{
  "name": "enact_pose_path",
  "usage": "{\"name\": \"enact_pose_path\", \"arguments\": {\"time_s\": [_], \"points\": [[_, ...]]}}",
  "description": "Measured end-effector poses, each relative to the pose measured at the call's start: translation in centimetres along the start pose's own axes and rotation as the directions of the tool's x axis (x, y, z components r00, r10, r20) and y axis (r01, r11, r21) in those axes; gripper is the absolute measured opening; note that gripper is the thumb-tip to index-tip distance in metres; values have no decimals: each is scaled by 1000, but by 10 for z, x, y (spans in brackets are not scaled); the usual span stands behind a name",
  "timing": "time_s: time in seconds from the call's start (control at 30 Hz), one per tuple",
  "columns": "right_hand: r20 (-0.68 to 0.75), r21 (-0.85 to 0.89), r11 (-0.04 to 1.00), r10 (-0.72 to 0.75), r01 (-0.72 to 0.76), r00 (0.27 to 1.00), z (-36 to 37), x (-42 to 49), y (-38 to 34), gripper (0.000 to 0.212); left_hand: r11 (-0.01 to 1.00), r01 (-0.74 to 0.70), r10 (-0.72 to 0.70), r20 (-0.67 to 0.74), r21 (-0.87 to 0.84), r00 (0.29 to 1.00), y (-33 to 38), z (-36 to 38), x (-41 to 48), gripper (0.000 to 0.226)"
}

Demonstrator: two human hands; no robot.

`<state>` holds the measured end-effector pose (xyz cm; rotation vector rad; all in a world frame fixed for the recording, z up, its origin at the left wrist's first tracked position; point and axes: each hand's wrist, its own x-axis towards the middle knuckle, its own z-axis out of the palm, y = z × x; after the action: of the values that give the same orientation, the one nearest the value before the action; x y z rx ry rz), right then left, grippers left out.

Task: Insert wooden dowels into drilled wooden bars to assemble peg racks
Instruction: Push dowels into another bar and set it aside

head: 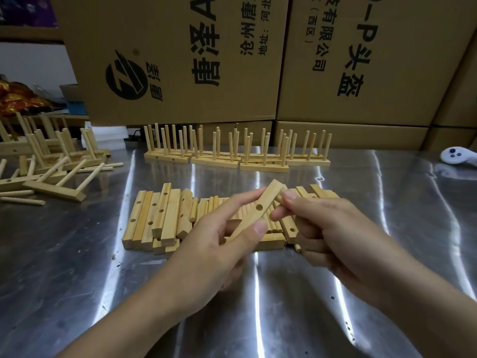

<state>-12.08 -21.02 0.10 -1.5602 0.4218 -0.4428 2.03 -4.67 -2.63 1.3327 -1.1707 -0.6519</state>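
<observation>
Gripping a drilled bar (254,213), the left hand (219,254) meets the right hand (333,228) pinching a dowel (280,196); finished peg racks (232,157) line the table's (361,215) far edge, many bars (154,218) unfilled.

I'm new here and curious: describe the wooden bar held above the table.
The bar is pale, square-edged wood with one round hole showing. It tilts, far end up and right, over the parts pile. The left hand grips its lower half; the right hand pinches a likely dowel at its top end.
</observation>
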Motion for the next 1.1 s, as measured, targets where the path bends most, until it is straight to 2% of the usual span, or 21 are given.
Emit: {"name": "enact_pose_path", "arguments": {"time_s": [0.07, 0.13, 0.17, 0.23, 0.27, 0.3, 0.4, 0.5, 0.53, 0.57, 0.63, 0.67, 0.7, 0.73, 0.77, 0.8, 0.87, 0.9, 0.93, 1.03, 1.1], "points": [[-3, -322, 926, -208, 195, 978, 5, -1, 4, 38, 995, 63, -61, 23, -83, 998, 4, -1, -1, 33], [50, -523, 770, -399, 364, 916, 9, -3, 9, 35, 980, 114, -113, 14, -161, 993, 5, 1, -1, 32], [69, -629, 662, -473, 407, 878, 10, -4, 13, 36, 979, 124, -128, -15, -160, 992, 4, 3, 0, 32], [87, -842, 386, -593, 378, 800, 12, -7, 16, 39, 990, 108, -116, -99, -90, 988, 1, 4, 2, 33], [98, -883, 308, -619, 356, 779, 14, -8, 16, 38, 996, 85, -89, -136, -37, 987, -1, 5, 4, 35], [84, -885, 316, -615, 342, 784, 18, -9, 17, 35, 998, 59, -55, -164, 15, 985, -3, 6, 4, 39], [6, -783, 512, -562, 354, 827, 28, -8, 23, 36, 993, 20, 4, -215, 112, 977, -6, 10, 3, 46], [34, -732, 543, -575, 412, 818, 30, -8, 21, 37, 983, 1, 45, -240, 186, 970, -6, 12, 1, 48], [36, -700, 585, -543, 409, 839, 28, -8, 17, 39, 973, -8, 64, -239, 229, 969, -6, 12, 1, 51], [18, -616, 692, -466, 377, 885, 27, -8, 14, 42, 959, -14, 83, -235, 283, 968, -6, 11, 1, 53], [-9, -242, 960, -149, 143, 989, 25, -9, 7, 45, 925, -18, 109, -219, 380, 970, -5, 8, 0, 50], [28, -79, 997, -10, 12, 1000, 24, -11, 4, 44, 914, -20, 114, -209, 405, 971, -4, 7, 0, 49], [62, -8, 999, 41, -40, 997, 24, -11, 2, 44, 910, -22, 116, -203, 415, 972, -3, 6, -1, 48], [68, -17, 999, 38, -37, 997, 24, -11, 3, 43, 909, -22, 116, -203, 416, 972, -2, 6, -1, 48], [49, -96, 995, -12, 17, 999, 26, -10, 4, 43, 906, -20, 118, -207, 423, 971, -2, 6, -1, 48], [22, -245, 962, -116, 118, 993, 28, -11, 6, 42, 900, -21, 126, -214, 435, 969, -2, 6, -1, 49], [5, -575, 756, -377, 311, 926, 31, -11, 13, 43, 897, -26, 141, -231, 441, 963, -2, 9, -1, 50], [12, -665, 660, -458, 349, 889, 32, -10, 16, 43, 905, -24, 137, -239, 424, 961, -2, 10, -1, 48], [6, -686, 629, -497, 365, 868, 33, -10, 17, 42, 913, -19, 127, -241, 407, 962, -1, 11, -1, 47], [-2, -602, 704, -473, 377, 881, 31, -8, 15, 44, 904, -14, 125, -233, 426, 964, 2, 10, -2, 47], [7, -431, 844, -350, 318, 937, 31, -10, 11, 46, 877, -17, 140, -221, 480, 965, 4, 6, -3, 48]]}}
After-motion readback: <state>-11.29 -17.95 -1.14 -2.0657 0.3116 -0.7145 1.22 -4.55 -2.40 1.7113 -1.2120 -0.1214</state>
